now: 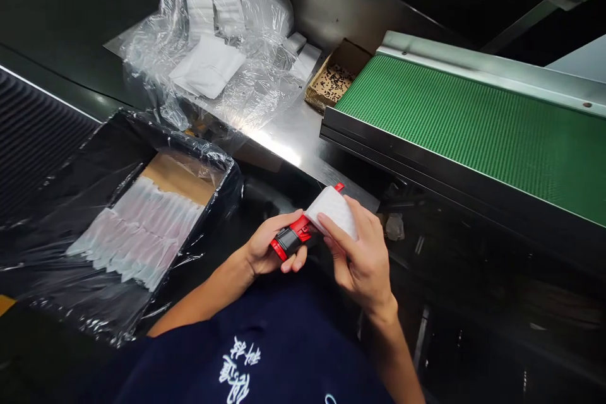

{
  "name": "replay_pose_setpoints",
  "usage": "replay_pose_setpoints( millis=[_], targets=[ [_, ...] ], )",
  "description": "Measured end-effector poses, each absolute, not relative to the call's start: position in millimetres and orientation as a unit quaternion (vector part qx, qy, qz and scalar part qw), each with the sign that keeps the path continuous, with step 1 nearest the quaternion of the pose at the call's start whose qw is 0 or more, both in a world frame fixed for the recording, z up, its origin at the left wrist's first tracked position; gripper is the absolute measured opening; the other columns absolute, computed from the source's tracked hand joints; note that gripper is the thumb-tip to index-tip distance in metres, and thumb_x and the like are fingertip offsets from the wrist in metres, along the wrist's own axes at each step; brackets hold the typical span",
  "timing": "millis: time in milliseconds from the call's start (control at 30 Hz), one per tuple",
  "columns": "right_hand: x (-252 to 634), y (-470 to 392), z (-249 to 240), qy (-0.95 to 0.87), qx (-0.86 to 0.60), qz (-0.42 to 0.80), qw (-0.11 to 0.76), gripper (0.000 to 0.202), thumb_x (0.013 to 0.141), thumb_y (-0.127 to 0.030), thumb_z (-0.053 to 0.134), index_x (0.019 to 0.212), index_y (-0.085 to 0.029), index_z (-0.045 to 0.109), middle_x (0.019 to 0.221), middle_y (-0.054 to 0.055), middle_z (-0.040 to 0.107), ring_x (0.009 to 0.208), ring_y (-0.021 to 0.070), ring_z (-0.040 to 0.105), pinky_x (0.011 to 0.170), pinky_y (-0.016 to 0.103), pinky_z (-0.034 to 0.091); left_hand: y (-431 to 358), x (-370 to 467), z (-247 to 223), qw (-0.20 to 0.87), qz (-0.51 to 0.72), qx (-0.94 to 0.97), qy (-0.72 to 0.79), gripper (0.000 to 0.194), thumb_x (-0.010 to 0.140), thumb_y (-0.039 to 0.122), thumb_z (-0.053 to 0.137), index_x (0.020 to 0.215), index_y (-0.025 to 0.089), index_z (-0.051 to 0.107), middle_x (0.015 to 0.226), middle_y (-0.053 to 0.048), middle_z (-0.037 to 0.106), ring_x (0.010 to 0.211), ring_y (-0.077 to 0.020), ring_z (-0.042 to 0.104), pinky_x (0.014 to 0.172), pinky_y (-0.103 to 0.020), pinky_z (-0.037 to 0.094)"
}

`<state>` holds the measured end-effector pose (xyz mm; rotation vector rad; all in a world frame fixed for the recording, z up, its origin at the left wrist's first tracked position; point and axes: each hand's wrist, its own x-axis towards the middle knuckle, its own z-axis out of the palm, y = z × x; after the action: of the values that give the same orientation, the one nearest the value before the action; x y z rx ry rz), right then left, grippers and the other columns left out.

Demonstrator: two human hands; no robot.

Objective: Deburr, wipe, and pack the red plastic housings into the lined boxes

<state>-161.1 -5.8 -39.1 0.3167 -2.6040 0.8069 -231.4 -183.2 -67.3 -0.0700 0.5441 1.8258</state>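
My left hand (273, 241) grips the black end of a red and black plastic device (290, 240), whose exact kind I cannot make out. Over the other end of the device sits a white foam sleeve (332, 209), and a red tip pokes out past its far side. My right hand (363, 254) is closed around the sleeve, with its fingers pressed on the foam. How far the device reaches inside the sleeve is hidden.
On the steel bench (272, 142), a clear plastic bag (265, 9) holds stacked white sleeves, some lying loose (208, 66). A cardboard box (326, 85) contains small dark bits. The green conveyor belt (473, 132) lies right. A plastic-lined carton (182, 180) holds rows of wrapped pieces (137, 230).
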Motion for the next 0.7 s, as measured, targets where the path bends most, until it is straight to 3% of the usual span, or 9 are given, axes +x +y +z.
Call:
replay_pose_setpoints(
  millis=[433,567,700],
  targets=[
    [-163.2,-6.4,-37.3,-0.935,0.086,0.278,0.201,0.048,0.088,-0.012,0.058,0.131,-0.033,0.059,0.146,0.010,0.046,0.125,0.0322,0.049,0.098,0.053,0.045,-186.5,-236.3,-67.0,0.609,0.773,-0.061,0.167,0.067,0.104,0.039,0.014,0.101,0.000,0.068,0.060,-0.014,0.065,0.033,-0.0114,0.050,0.029,-0.014,0.036],
    [-165.4,-3.6,-37.0,-0.940,0.071,0.257,0.211,0.045,0.088,-0.012,0.059,0.128,-0.032,0.061,0.146,0.011,0.046,0.126,0.0324,0.049,0.098,0.052,0.045,-186.7,-239.7,-64.4,0.616,0.774,-0.065,0.133,0.069,0.104,0.035,0.005,0.113,-0.001,0.064,0.054,-0.011,0.061,0.033,-0.0138,0.051,0.028,-0.015,0.036],
    [-166.1,-0.4,-40.0,-0.943,0.037,0.236,0.231,0.041,0.088,-0.013,0.060,0.125,-0.032,0.064,0.144,0.012,0.048,0.123,0.0328,0.051,0.096,0.051,0.046,-185.2,-240.0,-60.6,0.610,0.777,-0.099,0.121,0.063,0.103,0.034,0.005,0.131,0.001,0.051,0.074,-0.016,0.068,0.039,-0.0152,0.058,0.027,-0.016,0.038]
  ],
)
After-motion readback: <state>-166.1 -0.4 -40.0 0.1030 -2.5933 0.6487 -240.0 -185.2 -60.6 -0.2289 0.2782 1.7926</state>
